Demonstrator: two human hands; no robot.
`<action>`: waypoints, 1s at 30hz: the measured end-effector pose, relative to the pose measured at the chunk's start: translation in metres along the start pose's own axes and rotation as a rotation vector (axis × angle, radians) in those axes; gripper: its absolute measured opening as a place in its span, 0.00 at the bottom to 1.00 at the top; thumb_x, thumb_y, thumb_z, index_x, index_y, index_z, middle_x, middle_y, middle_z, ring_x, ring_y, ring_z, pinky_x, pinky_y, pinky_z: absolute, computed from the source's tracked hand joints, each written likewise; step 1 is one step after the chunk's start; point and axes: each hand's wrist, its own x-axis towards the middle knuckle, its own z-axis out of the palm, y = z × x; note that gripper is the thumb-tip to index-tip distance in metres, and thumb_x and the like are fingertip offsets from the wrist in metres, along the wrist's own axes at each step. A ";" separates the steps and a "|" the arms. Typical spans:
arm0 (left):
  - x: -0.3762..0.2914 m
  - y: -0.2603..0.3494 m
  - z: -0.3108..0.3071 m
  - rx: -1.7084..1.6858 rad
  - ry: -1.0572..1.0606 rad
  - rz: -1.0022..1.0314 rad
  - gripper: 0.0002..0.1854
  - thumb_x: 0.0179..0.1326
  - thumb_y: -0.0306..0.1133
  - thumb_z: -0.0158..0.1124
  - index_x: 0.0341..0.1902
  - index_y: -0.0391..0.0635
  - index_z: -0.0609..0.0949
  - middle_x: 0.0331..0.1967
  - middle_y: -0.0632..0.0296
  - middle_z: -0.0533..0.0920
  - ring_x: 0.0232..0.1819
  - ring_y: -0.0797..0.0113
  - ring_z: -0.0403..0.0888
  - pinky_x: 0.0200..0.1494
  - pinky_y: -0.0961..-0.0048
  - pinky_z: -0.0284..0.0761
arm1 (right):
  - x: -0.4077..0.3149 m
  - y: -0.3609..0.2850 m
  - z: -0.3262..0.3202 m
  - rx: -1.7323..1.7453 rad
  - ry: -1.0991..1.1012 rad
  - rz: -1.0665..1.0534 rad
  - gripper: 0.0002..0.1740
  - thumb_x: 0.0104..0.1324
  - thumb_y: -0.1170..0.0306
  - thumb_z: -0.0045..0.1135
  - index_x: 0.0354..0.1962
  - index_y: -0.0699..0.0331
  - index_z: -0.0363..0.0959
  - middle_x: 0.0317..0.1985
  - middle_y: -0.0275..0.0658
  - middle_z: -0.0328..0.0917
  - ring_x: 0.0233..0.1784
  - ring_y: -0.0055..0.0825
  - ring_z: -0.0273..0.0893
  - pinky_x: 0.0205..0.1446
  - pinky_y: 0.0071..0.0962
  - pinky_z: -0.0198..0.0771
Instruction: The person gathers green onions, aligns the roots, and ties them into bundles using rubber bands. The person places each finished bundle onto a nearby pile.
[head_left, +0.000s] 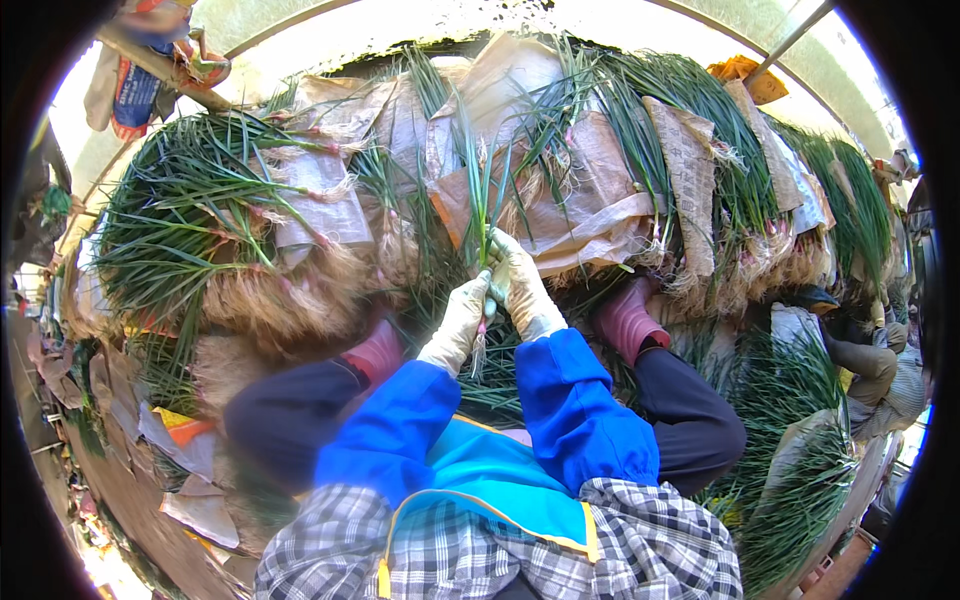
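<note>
Both my hands wear pale gloves and meet in front of my chest. My left hand is closed around the lower stem of a green onion plant, just above its pinkish base and whitish roots. My right hand grips the same stem slightly higher, its fingers touching those of the left. The plant is upright in the picture, with its long leaves spreading away from me. Beneath my hands lie loose green leaves. The fingers partly hide the stem.
A large root-fringed heap of onion plants lies at left. Woven sacking separates further bundles ahead. More leaves lie at right, near another person's leg. My pink boots flank the work area.
</note>
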 end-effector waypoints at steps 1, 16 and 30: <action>-0.003 0.004 0.002 0.025 -0.009 0.015 0.20 0.65 0.46 0.50 0.28 0.42 0.78 0.10 0.69 0.70 0.06 0.79 0.60 0.08 0.83 0.52 | -0.002 -0.003 0.004 -0.064 -0.035 0.006 0.15 0.59 0.61 0.58 0.41 0.57 0.71 0.32 0.31 0.73 0.33 0.22 0.67 0.38 0.25 0.65; -0.005 0.022 0.016 0.956 0.047 0.983 0.14 0.55 0.27 0.59 0.46 0.56 0.80 0.29 0.57 0.80 0.23 0.57 0.76 0.25 0.64 0.69 | -0.029 -0.055 -0.025 -0.793 -0.143 -0.838 0.14 0.69 0.70 0.43 0.51 0.64 0.65 0.38 0.32 0.74 0.39 0.16 0.70 0.42 0.18 0.68; -0.041 -0.240 0.007 1.847 -1.451 0.427 0.09 0.43 0.34 0.59 0.28 0.54 0.85 0.28 0.62 0.83 0.33 0.61 0.83 0.33 0.66 0.76 | 0.051 -0.212 -0.028 -1.909 0.072 -0.701 0.22 0.59 0.54 0.51 0.38 0.65 0.74 0.36 0.49 0.76 0.41 0.42 0.74 0.44 0.36 0.67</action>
